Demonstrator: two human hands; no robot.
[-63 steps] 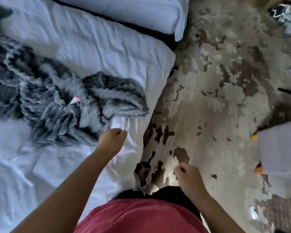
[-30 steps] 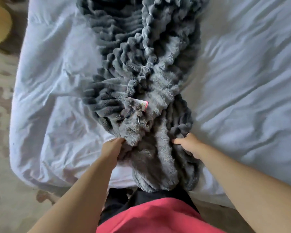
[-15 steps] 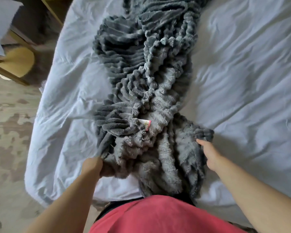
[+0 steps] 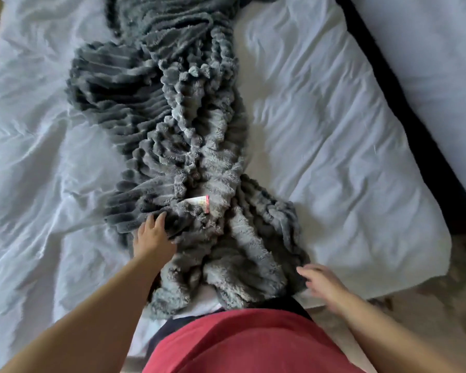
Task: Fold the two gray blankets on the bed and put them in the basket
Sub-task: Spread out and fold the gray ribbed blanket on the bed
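Note:
A fluffy gray ribbed blanket [image 4: 189, 135] lies bunched in a long heap down the middle of the white bed [image 4: 334, 146], its near end hanging over the bed's front edge. A small white and pink label [image 4: 201, 202] shows on it. My left hand [image 4: 152, 235] rests on the blanket's left side just below the label, fingers spread. Blurred, my right hand [image 4: 320, 281] hovers at the blanket's lower right edge with its fingers extended and holds nothing. I cannot tell one blanket from a second in the heap. No basket is in view.
A second white mattress [image 4: 436, 49] lies at the upper right, beyond a dark gap [image 4: 414, 125]. Patterned floor [image 4: 441, 300] shows at the lower right past the bed's corner. My red shirt [image 4: 242, 343] fills the bottom centre.
Both hands have let go of the blanket's near edge. The left hand moved up onto the blanket; the right moved down to its lower right edge. The view shifted so the second mattress shows.

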